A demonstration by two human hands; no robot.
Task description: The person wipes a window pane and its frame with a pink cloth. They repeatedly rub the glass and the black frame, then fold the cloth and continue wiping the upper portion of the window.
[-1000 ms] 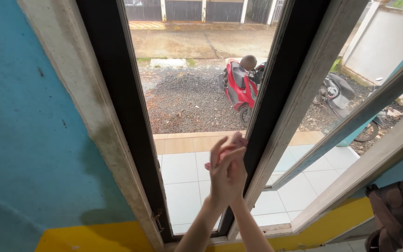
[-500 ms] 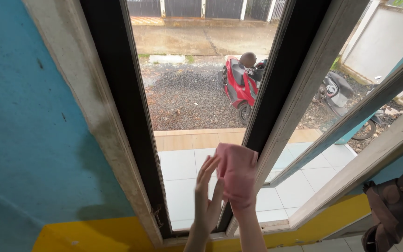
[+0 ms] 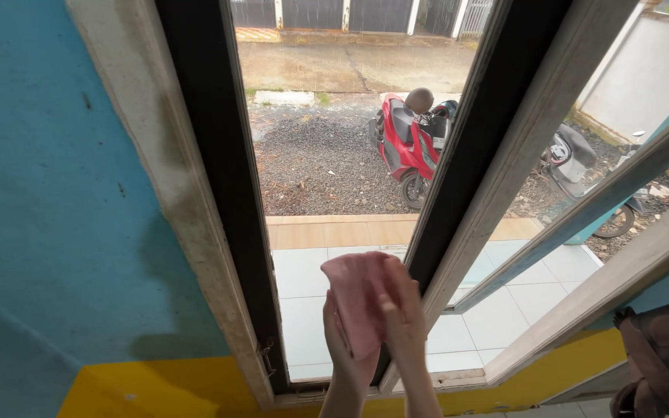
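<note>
A home, seen from inside at an open window. A painted wall [image 3: 48,232], blue above a yellow band, meets a worn white window frame [image 3: 156,193] with dark inner edges. Outside lie a pale tiled porch [image 3: 303,302], a gravel yard [image 3: 311,162], a parked red scooter [image 3: 404,147], a second motorbike [image 3: 582,166], a white boundary wall [image 3: 644,77] and a concrete lane with metal gates.

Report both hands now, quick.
Left hand: closed on the pink cloth.
Right hand: fingers pressed against the same cloth, at the black window frame.
</note>
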